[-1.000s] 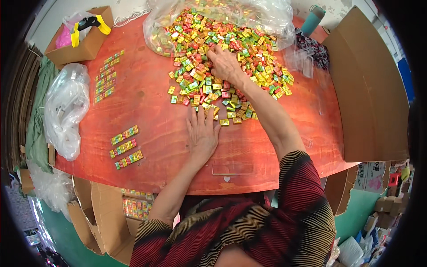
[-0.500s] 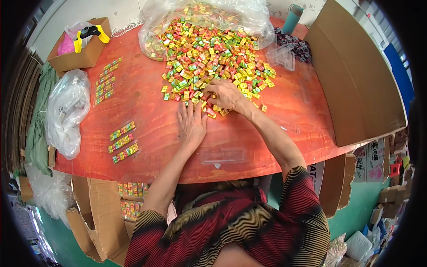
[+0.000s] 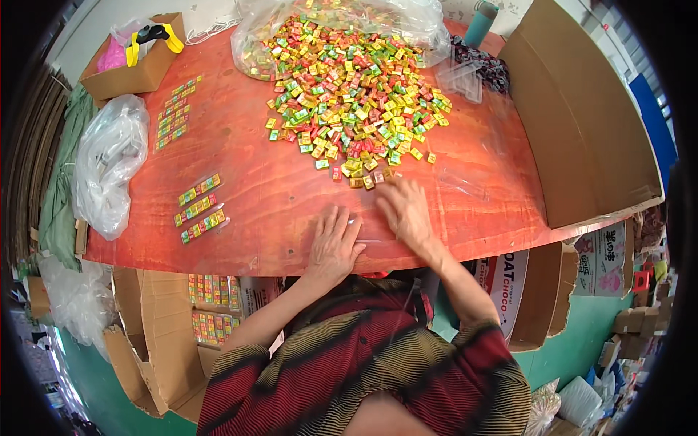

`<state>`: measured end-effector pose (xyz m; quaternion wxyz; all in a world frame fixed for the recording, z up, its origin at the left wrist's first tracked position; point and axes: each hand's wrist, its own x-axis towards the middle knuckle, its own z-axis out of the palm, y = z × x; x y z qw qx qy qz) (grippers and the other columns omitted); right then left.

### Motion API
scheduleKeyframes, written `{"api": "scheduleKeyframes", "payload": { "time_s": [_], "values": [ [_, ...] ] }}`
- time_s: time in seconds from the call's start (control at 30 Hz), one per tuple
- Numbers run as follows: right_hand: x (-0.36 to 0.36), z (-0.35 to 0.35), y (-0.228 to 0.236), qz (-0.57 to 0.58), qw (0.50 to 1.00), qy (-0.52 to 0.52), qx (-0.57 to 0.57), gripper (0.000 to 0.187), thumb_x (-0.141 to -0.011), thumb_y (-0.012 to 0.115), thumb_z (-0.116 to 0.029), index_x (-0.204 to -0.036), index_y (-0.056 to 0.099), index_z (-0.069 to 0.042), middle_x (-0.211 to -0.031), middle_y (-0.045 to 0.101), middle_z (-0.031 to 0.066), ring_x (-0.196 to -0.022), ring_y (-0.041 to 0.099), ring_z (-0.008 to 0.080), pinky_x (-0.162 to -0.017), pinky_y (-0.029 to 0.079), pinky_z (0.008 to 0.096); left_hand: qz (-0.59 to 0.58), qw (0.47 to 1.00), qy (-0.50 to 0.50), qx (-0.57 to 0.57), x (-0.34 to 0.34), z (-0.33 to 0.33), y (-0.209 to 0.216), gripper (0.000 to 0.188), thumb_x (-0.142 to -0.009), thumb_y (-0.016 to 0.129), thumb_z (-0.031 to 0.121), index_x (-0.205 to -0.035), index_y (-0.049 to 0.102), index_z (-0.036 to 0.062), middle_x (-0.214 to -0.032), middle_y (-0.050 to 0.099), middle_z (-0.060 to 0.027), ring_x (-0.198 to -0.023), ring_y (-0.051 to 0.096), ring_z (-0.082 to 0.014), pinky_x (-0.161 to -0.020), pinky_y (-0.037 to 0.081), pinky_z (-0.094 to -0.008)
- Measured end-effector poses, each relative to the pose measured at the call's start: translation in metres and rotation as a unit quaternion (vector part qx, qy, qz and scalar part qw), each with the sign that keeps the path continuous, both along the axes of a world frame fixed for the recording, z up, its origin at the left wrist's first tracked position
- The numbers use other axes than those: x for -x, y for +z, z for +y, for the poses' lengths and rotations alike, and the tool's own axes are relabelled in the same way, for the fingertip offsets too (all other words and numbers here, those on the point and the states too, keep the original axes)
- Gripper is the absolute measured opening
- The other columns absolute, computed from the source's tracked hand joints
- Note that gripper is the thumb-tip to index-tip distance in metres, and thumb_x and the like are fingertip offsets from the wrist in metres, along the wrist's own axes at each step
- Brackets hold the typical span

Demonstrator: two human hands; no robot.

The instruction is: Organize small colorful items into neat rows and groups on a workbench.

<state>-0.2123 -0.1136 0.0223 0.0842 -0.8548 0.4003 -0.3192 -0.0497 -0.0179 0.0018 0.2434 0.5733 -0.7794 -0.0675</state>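
Observation:
A large heap of small, brightly wrapped candy-like blocks [image 3: 356, 94] in yellow, red, green and orange spreads over the red table. My left hand [image 3: 336, 243] lies flat near the front edge, fingers stretched, over a clear plastic sleeve or tray [image 3: 374, 242] that is partly hidden. At the heap's near tip my right hand [image 3: 407, 214] has its fingers bent down on the table, touching or just beside a few blocks [image 3: 367, 182]. Slight blur hides the exact contact; no block shows gripped in it. Three filled strips of blocks [image 3: 200, 209] lie to the left.
More filled strips [image 3: 174, 112] lie at the far left, near a clear plastic bag [image 3: 113, 167] and a cardboard box [image 3: 138, 73]. A tall cardboard panel [image 3: 582, 116] bounds the right side. Below the table's left edge, an open carton [image 3: 163, 312] holds packed strips [image 3: 214, 327].
Both hands have come back from the heap toward the front edge, the left onto the clear plastic. A few blocks now sit apart in front of the heap by my right fingers.

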Motion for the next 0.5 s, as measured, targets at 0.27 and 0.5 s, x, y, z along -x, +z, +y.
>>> {"api": "scheduleKeyframes", "payload": {
  "time_s": [0.27, 0.5],
  "values": [
    [-0.006, 0.03, -0.009, -0.003, 0.998, 0.032, -0.059, 0.018, -0.074, 0.062, -0.01, -0.092, 0.061, -0.006, -0.091, 0.056, 0.0081, -0.085, 0.052, 0.0265, -0.071, 0.041, 0.0388, 0.093, 0.995, 0.036, -0.013, -0.022, 0.0, 0.007, 0.043, -0.081, 0.056, 0.019, -0.119, 0.047, 0.0013, -0.126, 0.039, -0.0204, -0.118, 0.037, -0.0379, -0.096, 0.032, -0.0442],
    [-0.078, -0.023, -0.011, -0.071, 0.997, 0.028, -0.031, 0.025, -0.073, 0.059, -0.007, -0.098, 0.059, -0.004, -0.091, 0.054, 0.011, -0.08, 0.052, 0.0287, -0.068, 0.043, 0.0392, 0.063, 0.985, 0.155, 0.047, -0.053, -0.089, 0.003, 0.034, -0.078, 0.055, 0.004, -0.112, 0.053, 0.0037, -0.113, 0.047, -0.0165, -0.098, 0.048, -0.0362, -0.084, 0.041, -0.0433]
  ]
}}
